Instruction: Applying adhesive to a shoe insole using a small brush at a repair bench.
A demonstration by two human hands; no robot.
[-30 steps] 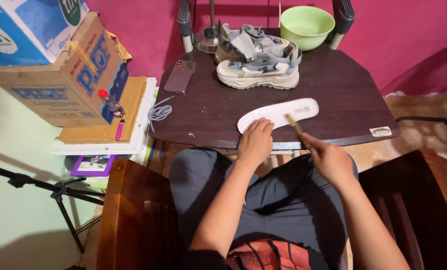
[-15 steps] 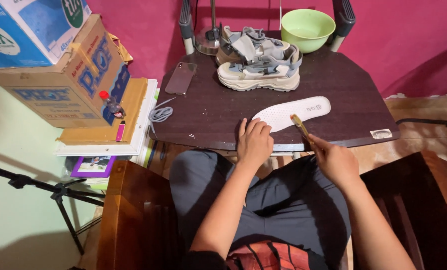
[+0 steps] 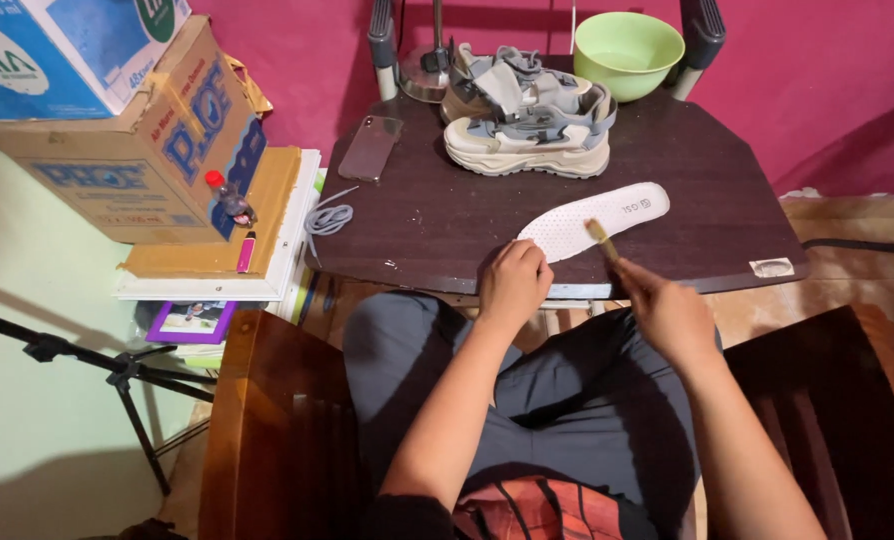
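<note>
A white shoe insole (image 3: 597, 218) lies on the dark table (image 3: 427, 215) near its front edge. My left hand (image 3: 515, 280) presses down on the insole's near end with curled fingers. My right hand (image 3: 667, 312) grips a small brush (image 3: 601, 238), whose bristled tip rests on the insole's middle. Behind the insole stands a pair of grey and cream sneakers (image 3: 527, 120) with their laces out.
A green bowl (image 3: 628, 50) sits at the table's back right, a phone (image 3: 371, 147) at the back left. Grey laces (image 3: 329, 216) hang off the left edge. Stacked cardboard boxes (image 3: 137, 140) stand to the left, with a tripod (image 3: 77, 360) below. Wooden chair arms (image 3: 267, 430) flank my lap.
The brush has shifted along the insole from its right part toward the middle, my right hand moving with it. The left hand stays on the insole's near end.
</note>
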